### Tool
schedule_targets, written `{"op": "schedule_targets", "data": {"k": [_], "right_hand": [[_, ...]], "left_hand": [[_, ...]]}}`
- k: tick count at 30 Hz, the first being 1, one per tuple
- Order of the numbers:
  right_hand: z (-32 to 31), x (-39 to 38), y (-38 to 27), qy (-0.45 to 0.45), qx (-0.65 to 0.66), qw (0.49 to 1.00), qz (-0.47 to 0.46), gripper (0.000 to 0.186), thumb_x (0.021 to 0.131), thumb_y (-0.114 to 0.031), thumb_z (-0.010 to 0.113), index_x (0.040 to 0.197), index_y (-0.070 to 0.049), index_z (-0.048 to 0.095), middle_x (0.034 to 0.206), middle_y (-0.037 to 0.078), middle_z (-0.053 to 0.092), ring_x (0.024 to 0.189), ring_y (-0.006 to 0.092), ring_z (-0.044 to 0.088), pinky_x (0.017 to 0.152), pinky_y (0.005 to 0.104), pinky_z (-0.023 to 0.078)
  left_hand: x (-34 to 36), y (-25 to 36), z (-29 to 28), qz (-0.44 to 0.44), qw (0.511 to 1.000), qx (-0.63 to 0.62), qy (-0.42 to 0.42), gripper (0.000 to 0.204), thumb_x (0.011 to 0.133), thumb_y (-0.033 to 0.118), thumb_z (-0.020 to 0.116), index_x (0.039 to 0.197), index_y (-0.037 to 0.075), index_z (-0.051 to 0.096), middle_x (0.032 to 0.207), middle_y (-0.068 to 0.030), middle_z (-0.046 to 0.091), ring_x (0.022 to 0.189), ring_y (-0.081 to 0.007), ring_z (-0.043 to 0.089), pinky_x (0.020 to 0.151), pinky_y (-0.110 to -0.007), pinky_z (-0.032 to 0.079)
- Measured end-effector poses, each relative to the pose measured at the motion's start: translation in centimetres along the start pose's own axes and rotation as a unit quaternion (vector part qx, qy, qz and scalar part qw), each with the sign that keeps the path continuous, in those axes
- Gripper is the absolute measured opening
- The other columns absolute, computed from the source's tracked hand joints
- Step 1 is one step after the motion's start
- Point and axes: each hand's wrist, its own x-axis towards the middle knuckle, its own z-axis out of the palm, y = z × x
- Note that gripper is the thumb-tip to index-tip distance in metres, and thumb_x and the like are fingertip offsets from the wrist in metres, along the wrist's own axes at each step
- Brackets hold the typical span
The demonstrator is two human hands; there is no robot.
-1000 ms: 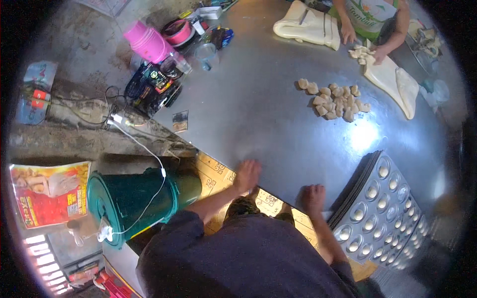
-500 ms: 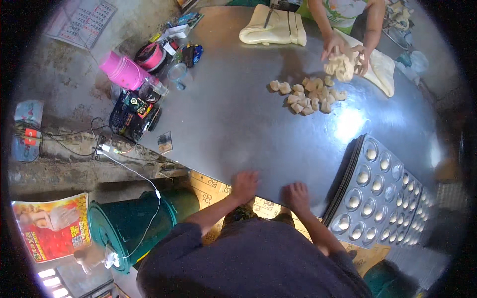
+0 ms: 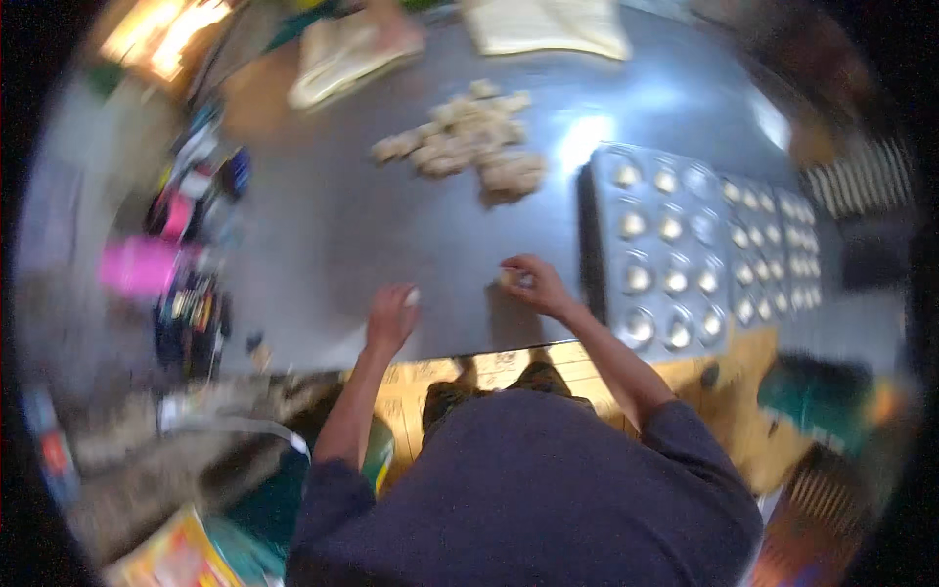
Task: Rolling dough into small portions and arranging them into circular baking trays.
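Observation:
My left hand (image 3: pixel 393 311) is curled above the steel table (image 3: pixel 313 225), a small pale lump, apparently dough, at its fingertips. Farther right, my right hand (image 3: pixel 531 284) is bent at the fingers around another small beige piece; motion blurs both. Beyond them lies a heap of cut dough pieces (image 3: pixel 450 132), a larger clump at its near right. Right of my right hand sits a stack of dark-edged metal molded trays (image 3: pixel 655 245), many cups holding small pale dough balls.
Two dough slabs (image 3: pixel 543 24) lie at the far edge, a co-worker's hand (image 3: pixel 396 29) on the left one. Pink buckets (image 3: pixel 137 264) and dark clutter (image 3: pixel 191 318) crowd the left. A green bin (image 3: pixel 812 391) stands below the table at right.
The view has swung, blurring. My hands have left the near edge, moved onto the tabletop and closed around small pieces. The co-worker's handful of dough appears added to the heap.

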Motion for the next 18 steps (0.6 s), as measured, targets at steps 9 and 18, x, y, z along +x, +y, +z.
{"op": "schedule_targets", "data": {"k": [9,18], "right_hand": [[-21.2,-4.9,-0.7,0.429,-0.113,0.896,0.024,0.026,0.074,-0.012,0.073,0.098,-0.005,0.064,0.096,0.013,0.062,0.087,0.027,0.062,0.075,0.0361,0.049],[-29.9,-8.2,10.2,0.346,-0.349,0.861,0.128,0.034,0.074,-0.03,0.071,0.098,-0.007,0.068,0.095,0.013,0.064,0.094,0.0323,0.057,0.081,0.0404,0.047]], "left_hand": [[4.2,3.6,-0.2,-0.121,0.99,-0.036,-0.058,0.034,0.076,0.01,0.071,0.108,0.006,0.063,0.101,-0.008,0.062,0.091,-0.022,0.06,0.082,-0.033,0.049],[15.5,22.2,6.9,0.105,0.977,-0.178,-0.061,0.036,0.075,0.009,0.073,0.109,0.004,0.063,0.092,-0.0086,0.064,0.087,-0.0195,0.063,0.076,-0.031,0.051]]}}
